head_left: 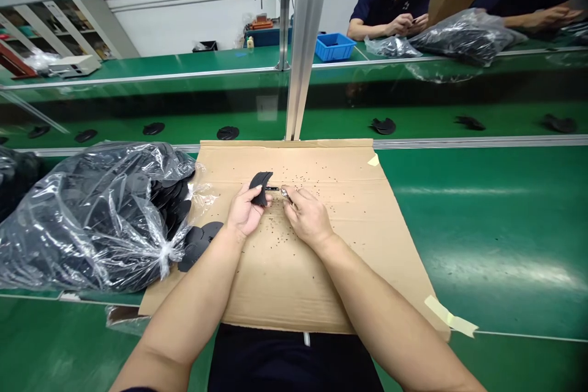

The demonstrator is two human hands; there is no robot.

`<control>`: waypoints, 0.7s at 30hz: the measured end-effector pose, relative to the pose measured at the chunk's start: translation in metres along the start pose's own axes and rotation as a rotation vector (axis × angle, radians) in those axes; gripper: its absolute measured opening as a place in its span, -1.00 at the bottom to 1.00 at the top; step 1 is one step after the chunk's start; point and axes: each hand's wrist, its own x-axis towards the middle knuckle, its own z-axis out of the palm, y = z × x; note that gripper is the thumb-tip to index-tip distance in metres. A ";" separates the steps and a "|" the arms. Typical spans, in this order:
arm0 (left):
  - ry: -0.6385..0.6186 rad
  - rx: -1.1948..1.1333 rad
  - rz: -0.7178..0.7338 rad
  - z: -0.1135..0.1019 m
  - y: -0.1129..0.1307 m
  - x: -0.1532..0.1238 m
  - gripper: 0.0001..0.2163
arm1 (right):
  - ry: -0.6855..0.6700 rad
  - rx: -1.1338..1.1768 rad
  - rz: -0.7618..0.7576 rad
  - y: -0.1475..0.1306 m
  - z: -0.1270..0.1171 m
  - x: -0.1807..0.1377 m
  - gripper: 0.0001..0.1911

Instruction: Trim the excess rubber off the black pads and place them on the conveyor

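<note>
My left hand (246, 211) is closed on a bent black disc (261, 188), thumb on its face and fingers behind it. The disc looks thin and flexible, curved upright above the cardboard. My right hand (309, 214) grips a small shiny metal tool (285, 194), mostly covered by the fingers. A narrow dark tip of it points left at the disc's edge; whether it touches cannot be made out. Both hands are over a cardboard sheet (331, 294) sprinkled with tiny dark bits. Left of my forearm lie several flat black discs (196, 247).
A clear plastic bag (92, 220) full of black discs lies at left. Beyond the cardboard, black pieces (154, 128) sit spaced along a green belt (335, 119). A metal post (305, 43) rises there. Across, people work beside a blue bin (335, 46) and another plastic bag (463, 37).
</note>
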 end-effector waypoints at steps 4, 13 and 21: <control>0.024 -0.012 0.045 -0.006 0.001 0.005 -0.60 | 0.032 0.098 0.058 0.000 -0.001 0.001 -0.64; 0.065 -0.040 -0.100 -0.003 0.011 0.008 -0.74 | -0.037 0.151 -0.020 -0.003 -0.002 -0.003 -0.63; -0.058 -0.026 -0.238 -0.003 0.012 0.004 -0.89 | -0.178 0.119 -0.128 -0.008 -0.007 -0.003 -0.62</control>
